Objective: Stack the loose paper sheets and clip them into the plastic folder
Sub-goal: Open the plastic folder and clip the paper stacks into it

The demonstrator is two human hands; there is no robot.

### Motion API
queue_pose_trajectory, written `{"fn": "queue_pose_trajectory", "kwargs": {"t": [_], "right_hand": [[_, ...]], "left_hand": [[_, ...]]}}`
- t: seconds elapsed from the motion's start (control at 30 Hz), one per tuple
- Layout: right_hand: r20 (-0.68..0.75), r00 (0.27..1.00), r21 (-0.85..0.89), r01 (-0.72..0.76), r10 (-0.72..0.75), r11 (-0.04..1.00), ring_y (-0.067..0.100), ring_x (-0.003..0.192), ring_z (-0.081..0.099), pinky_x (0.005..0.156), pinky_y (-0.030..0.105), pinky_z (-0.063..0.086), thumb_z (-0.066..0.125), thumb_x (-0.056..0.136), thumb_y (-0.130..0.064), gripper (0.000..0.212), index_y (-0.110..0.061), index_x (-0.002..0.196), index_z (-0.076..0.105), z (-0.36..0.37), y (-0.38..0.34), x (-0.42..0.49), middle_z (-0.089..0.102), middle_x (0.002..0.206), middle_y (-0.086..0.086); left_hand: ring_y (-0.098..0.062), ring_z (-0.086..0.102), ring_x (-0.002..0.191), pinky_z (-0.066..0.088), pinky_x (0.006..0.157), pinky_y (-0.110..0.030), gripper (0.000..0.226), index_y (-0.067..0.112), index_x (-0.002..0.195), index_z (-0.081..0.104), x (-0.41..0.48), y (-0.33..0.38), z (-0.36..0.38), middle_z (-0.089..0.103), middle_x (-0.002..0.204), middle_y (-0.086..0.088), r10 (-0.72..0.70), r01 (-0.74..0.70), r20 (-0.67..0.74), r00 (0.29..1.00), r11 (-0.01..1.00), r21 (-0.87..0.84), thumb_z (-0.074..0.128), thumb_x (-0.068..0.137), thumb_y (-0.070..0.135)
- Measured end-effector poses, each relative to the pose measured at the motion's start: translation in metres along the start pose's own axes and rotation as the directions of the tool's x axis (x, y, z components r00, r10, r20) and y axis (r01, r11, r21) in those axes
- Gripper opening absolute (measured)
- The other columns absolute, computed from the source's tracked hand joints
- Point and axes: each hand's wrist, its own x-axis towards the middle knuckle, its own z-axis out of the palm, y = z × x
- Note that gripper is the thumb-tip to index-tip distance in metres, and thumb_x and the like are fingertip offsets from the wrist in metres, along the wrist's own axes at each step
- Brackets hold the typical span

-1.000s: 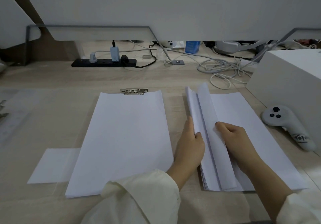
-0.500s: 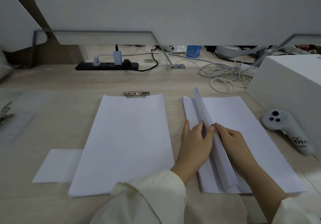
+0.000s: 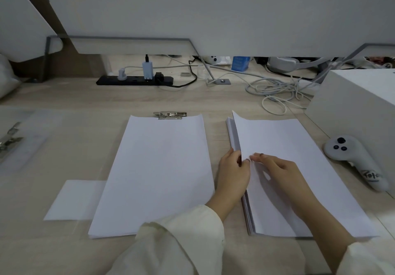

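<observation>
A thick pile of loose white sheets (image 3: 284, 146) lies on the right of the desk. My left hand (image 3: 233, 174) pinches the lifted left edge of its top sheets. My right hand (image 3: 277, 172) rests on top of the pile, fingertips meeting the left hand's at that edge. A second stack of sheets (image 3: 158, 172) lies in the middle on a clear plastic folder whose metal clip (image 3: 170, 115) shows at its far end. A smaller white sheet (image 3: 72, 200) pokes out from under that stack on the left.
Another clear folder with a metal clip (image 3: 10, 140) lies at the far left. A white controller (image 3: 354, 159) sits right of the pile beside a white box (image 3: 350, 104). A black power strip (image 3: 134, 80) and tangled cables (image 3: 275, 89) lie along the back.
The curled-up sheets on the right pile have flattened down. My hands have come together at the pile's left edge, where the left hand now pinches the top sheets.
</observation>
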Motion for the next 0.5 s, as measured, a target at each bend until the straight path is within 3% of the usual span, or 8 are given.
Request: {"fn": "queue_pose_trajectory", "kwargs": {"t": [0.07,0.13,0.17,0.2,0.27,0.37,0.43,0.5], "right_hand": [[-0.009,1.000,-0.011,0.000,0.000,1.000,0.002,0.111,0.046,0.092,0.017,0.033,0.042,0.096,-0.030,0.032,-0.021,0.117,0.065,0.001,0.000,0.000,0.060,0.122,-0.009],[-0.015,1.000,-0.028,0.016,-0.017,0.999,0.003,0.104,0.051,0.081,0.011,0.037,0.046,0.094,-0.033,0.032,-0.021,0.118,0.064,0.003,0.000,0.000,0.062,0.113,-0.009],[-0.017,0.999,-0.031,0.027,-0.028,0.999,0.004,0.101,0.054,0.076,0.010,0.038,0.049,0.092,-0.034,0.031,-0.022,0.116,0.065,0.004,-0.001,0.000,0.063,0.108,-0.010],[-0.021,0.999,-0.025,0.028,-0.028,0.999,0.005,0.099,0.056,0.075,0.010,0.039,0.050,0.091,-0.037,0.030,-0.024,0.114,0.064,0.005,-0.001,0.000,0.064,0.104,-0.011],[-0.046,0.999,-0.025,0.013,-0.014,1.000,0.004,0.092,0.058,0.075,0.015,0.042,0.052,0.088,-0.042,0.028,-0.027,0.108,0.064,0.007,-0.003,0.003,0.065,0.097,-0.011],[-0.090,0.996,-0.070,-0.012,0.005,0.997,0.004,0.084,0.058,0.074,0.023,0.044,0.052,0.089,-0.037,0.017,-0.028,0.097,0.064,0.009,-0.007,0.008,0.064,0.085,-0.015],[-0.111,0.994,-0.091,-0.018,0.008,0.996,0.009,0.077,0.057,0.066,0.026,0.043,0.048,0.092,-0.029,0.017,-0.025,0.089,0.064,0.009,-0.009,0.009,0.063,0.079,-0.012],[-0.115,0.993,-0.119,-0.024,0.010,0.993,0.008,0.071,0.053,0.062,0.024,0.041,0.044,0.093,-0.027,0.020,-0.022,0.087,0.063,0.008,-0.010,0.008,0.062,0.078,-0.006]], "left_hand": [[-0.007,0.044,0.068,0.036,0.062,-0.022,0.021,0.017,0.071,0.044,0.000,-0.003,0.000,0.044,0.074,0.007,0.028,-0.027,-0.010,1.000,0.998,0.054,0.047,0.092,0.013],[-0.011,0.049,0.114,0.044,0.092,-0.033,0.014,0.017,0.102,0.058,-0.003,-0.006,0.003,0.057,0.112,0.004,0.059,-0.064,0.050,0.997,0.993,0.102,0.047,0.093,0.022],[-0.014,0.029,0.137,0.034,0.109,-0.037,0.031,0.021,0.123,0.053,-0.006,-0.007,0.005,0.050,0.132,0.005,0.074,-0.092,0.117,0.990,0.984,0.156,0.047,0.094,0.027],[-0.012,0.009,0.145,0.023,0.117,-0.039,0.042,0.024,0.135,0.045,-0.008,-0.008,0.006,0.042,0.143,0.007,0.091,-0.125,0.176,0.980,0.973,0.194,0.047,0.094,0.031],[-0.010,-0.008,0.146,0.013,0.120,-0.038,0.053,0.030,0.143,0.033,-0.010,-0.010,0.005,0.027,0.152,0.009,0.129,-0.178,0.229,0.965,0.961,0.211,0.049,0.092,0.036],[-0.007,-0.004,0.145,0.014,0.120,-0.039,0.058,0.030,0.143,0.030,-0.014,-0.007,-0.001,0.007,0.155,0.016,0.113,-0.137,0.282,0.953,0.988,0.068,0.052,0.090,0.037],[-0.006,0.016,0.141,0.024,0.117,-0.037,0.056,0.030,0.138,0.037,-0.014,-0.002,-0.007,0.018,0.150,0.013,-0.004,0.028,0.218,0.976,0.994,-0.107,0.055,0.085,0.033],[-0.015,0.048,0.125,0.039,0.108,-0.040,0.035,0.032,0.110,0.055,-0.011,0.003,-0.012,0.052,0.130,0.004,-0.150,0.193,0.162,0.975,0.936,-0.296,0.052,0.075,0.029]]}}
